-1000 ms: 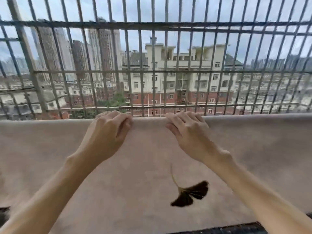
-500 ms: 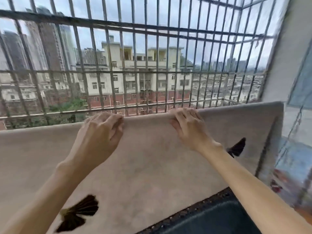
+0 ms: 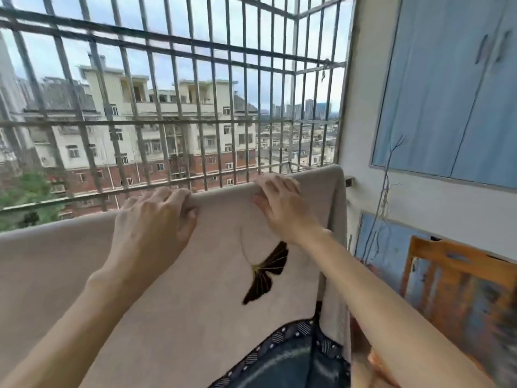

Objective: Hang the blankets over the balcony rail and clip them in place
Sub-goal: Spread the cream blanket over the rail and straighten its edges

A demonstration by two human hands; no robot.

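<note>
Two hands, apart, each clamped on the blanket's top fold: left hand (image 3: 156, 219) w/ fingers curled over the rounded edge, right hand (image 3: 282, 208) nr its end. Blanket (image 3: 84, 261) beige, soft, matte, draped under both hands, rail hidden beneath. Dark fan-shaped leaf (image 3: 265, 273) btw forearms. Metal bars (image 3: 167, 107) beyond fingertips.

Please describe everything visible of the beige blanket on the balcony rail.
The beige blanket looks soft and plush, plain except for a dark ginkgo-leaf motif with gold veins. It hangs draped over the rail, hiding it, in front of the metal grille; its right edge falls near the white wall. The left hand and the right hand both hold its top fold, fingers curled over it. Dark blue fabric with a dotted border lies before its lower part. No clips are visible.
</note>
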